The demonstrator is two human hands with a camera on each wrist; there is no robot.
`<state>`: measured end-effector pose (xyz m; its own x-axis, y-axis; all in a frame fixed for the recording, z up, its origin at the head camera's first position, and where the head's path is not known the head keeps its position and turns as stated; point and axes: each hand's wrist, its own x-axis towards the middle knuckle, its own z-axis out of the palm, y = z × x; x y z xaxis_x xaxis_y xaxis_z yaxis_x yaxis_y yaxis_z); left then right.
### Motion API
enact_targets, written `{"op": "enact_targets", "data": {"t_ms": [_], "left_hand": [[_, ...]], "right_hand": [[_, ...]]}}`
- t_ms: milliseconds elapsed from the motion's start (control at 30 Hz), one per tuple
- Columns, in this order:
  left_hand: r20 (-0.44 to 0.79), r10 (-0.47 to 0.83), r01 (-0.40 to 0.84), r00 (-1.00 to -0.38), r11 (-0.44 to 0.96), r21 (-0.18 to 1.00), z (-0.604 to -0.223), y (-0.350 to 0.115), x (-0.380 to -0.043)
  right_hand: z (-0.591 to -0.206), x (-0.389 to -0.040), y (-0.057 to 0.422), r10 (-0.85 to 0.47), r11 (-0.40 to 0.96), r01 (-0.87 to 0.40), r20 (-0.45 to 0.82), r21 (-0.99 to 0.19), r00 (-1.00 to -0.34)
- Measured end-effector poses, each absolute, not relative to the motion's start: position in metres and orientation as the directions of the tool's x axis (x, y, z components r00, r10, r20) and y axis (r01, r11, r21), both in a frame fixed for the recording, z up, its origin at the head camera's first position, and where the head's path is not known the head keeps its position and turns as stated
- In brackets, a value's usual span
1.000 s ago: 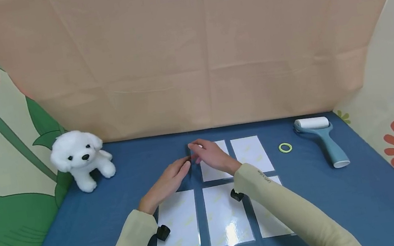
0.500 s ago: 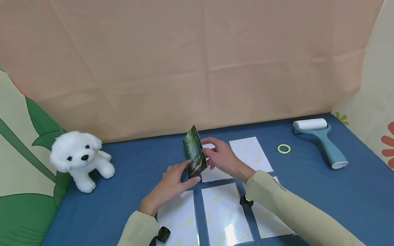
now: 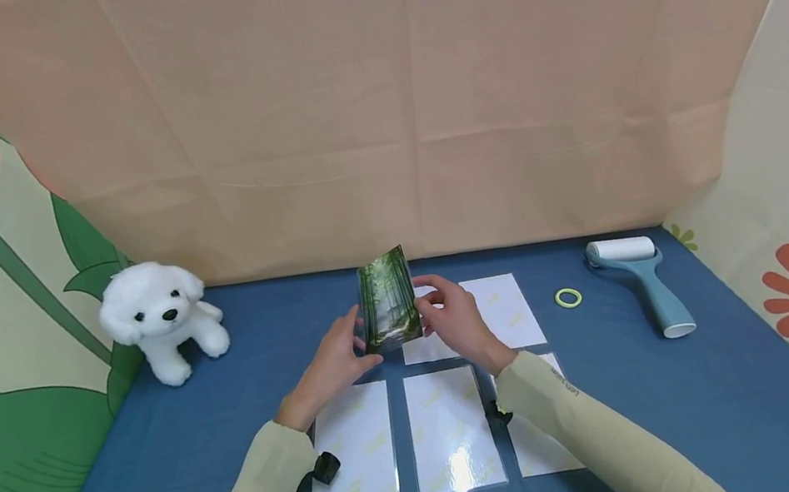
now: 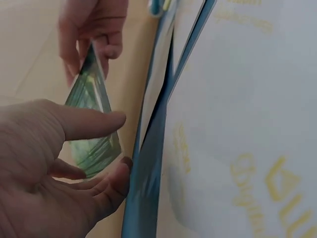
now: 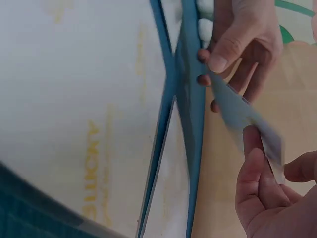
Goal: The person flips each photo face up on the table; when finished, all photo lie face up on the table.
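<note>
At the table's (image 3: 260, 315) left, a white plush dog (image 3: 156, 317) is set. By the left hand (image 3: 331, 366), spread wide, a forest picture card (image 3: 388, 297) is met; whether it is gripped there cannot be told. Tilted upward between the hands, its right edge is pinched by the right hand (image 3: 456, 321). White sheets (image 3: 452, 423) are laid nearby; farther right, a yellow-green ring (image 3: 579, 296) and roller (image 3: 656, 289) are placed.

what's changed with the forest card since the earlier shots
The forest card has turned its picture more toward the head camera. The left hand, earlier partly over its face, is now at its left edge; the right hand still holds its right side. Toy dog, roller and ring stayed put.
</note>
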<state>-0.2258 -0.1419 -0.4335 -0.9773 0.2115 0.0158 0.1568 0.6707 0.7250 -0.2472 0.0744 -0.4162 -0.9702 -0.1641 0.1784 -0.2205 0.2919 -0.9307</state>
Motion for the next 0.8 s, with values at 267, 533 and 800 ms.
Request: {"op": "enact_targets", "data": {"t_ms": [267, 533, 800], "left_hand": [[0.020, 0.182, 0.144, -0.983, 0.703, 0.696, -0.429, -0.146, -0.229], [0.051, 0.163, 0.155, -0.985, 0.727, 0.668, -0.422, -0.147, -0.224], [0.076, 0.147, 0.161, -0.986, 0.746, 0.646, -0.421, -0.147, -0.222]], "right_hand": [[-0.419, -0.241, 0.075, -0.164, 0.468, -0.283, 0.232, -0.838, -0.959], [-0.423, -0.240, 0.072, -0.187, 0.560, -0.281, 0.211, -0.779, -0.959], [-0.422, -0.238, 0.068, -0.262, 0.602, -0.296, 0.167, -0.741, -0.951]]}}
